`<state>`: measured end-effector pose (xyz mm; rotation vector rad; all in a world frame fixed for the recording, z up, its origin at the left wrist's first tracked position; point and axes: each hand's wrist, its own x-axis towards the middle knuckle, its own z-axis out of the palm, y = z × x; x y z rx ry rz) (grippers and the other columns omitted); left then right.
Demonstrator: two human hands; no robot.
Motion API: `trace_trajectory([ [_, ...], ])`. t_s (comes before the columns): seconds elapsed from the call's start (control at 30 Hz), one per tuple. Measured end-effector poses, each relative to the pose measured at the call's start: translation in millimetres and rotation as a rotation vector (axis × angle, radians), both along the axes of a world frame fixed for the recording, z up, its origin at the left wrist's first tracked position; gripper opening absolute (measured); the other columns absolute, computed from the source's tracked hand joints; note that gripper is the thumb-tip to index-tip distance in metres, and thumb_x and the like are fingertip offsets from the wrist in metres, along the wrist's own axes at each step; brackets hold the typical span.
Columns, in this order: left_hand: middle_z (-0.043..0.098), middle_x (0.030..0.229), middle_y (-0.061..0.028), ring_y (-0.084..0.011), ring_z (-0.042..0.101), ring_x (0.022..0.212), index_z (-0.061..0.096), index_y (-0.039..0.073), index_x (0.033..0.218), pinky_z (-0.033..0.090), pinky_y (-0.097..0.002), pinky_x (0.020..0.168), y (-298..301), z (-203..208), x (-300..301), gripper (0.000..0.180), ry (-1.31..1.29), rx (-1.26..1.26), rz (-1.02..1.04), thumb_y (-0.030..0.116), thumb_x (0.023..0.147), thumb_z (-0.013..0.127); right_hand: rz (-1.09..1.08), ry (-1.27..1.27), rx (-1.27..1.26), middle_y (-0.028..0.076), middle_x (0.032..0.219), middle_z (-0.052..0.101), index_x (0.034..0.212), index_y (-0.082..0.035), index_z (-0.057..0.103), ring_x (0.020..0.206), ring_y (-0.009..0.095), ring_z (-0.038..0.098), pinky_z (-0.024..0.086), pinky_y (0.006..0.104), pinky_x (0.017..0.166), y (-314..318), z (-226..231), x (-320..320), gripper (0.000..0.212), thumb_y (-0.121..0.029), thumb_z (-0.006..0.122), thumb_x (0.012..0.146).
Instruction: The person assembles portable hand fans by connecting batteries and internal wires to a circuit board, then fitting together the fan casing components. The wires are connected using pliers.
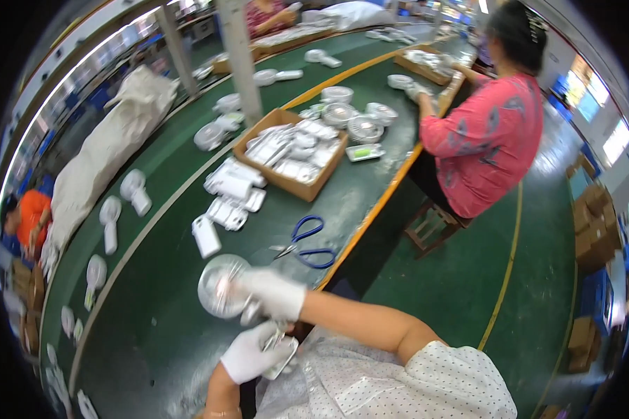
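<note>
My right hand (276, 293), in a white glove, is closed on a round white fan head (223, 285) with a clear, shiny front, held over the green bench. Just below it my left hand (250, 354), also gloved, grips a small white plastic housing (282, 355) close to my body. Motion blurs both pieces somewhat, and the fingers partly cover them. Beyond my hands lie blue-handled scissors or cutters (305, 242), blades apart. Loose white handle shells (232, 188) are heaped to their left, beside a cardboard box (307, 187) full of similar shells.
Several round fan heads (365, 128) sit behind the box. On the left, a green conveyor (122, 216) carries small white handheld fans (110, 222). A co-worker in a pink top (482, 140) sits along the bench's orange edge (377, 207). A metal post (241, 63) rises beyond the box.
</note>
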<state>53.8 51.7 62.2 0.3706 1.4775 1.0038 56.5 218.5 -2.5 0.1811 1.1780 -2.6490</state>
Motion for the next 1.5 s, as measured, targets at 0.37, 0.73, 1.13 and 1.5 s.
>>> trace_trajectory([
  [0.37,0.064,0.103,-0.0081,-0.0145,0.064,0.083,0.043,0.001,0.142,0.053,-0.0266,0.066,-16.3,-38.9,-26.9,0.056,-0.19,0.733,0.82,0.015,0.093,0.066,-0.414,0.087,0.395,0.01,0.106,0.067,0.119,0.001,0.06,0.089,0.02,0.068,0.059,0.036,0.078,14.8,71.2,43.4,0.032,-0.023,0.058,0.098],
  [0.73,0.066,0.088,-0.0075,-0.0109,0.06,0.06,0.052,-0.003,0.122,0.048,-0.0239,0.049,-28.9,-36.7,-28.3,0.034,0.045,0.452,0.71,0.01,0.092,0.06,-0.37,0.214,0.341,0.001,0.092,0.06,0.109,-0.002,0.06,0.079,0.009,0.054,0.048,0.0285,0.072,-33.6,44.0,8.7,0.024,-0.022,0.063,0.097],
  [1.13,0.067,0.089,-0.0107,-0.0173,0.067,0.067,0.056,-0.002,0.115,0.058,-0.0297,0.055,-23.1,-34.0,-20.0,0.03,0.001,0.374,0.717,0.024,0.1,0.052,-0.191,0.026,0.558,0.011,0.11,0.066,0.126,0.004,0.056,0.092,0.015,0.063,0.053,0.0288,0.081,-15.5,31.5,24.7,0.038,-0.024,0.056,0.1],
  [1.5,0.069,0.099,-0.0111,-0.0169,0.065,0.09,0.062,0.002,0.113,0.051,-0.0308,0.081,-19.0,-56.9,-22.0,0.031,0.571,0.301,0.663,0.028,0.101,0.052,-0.211,0.641,1.079,0.012,0.104,0.065,0.116,-0.003,0.065,0.09,0.023,0.065,0.054,0.0315,0.078,-31.0,32.7,45.1,0.04,0.011,0.063,0.078],
])
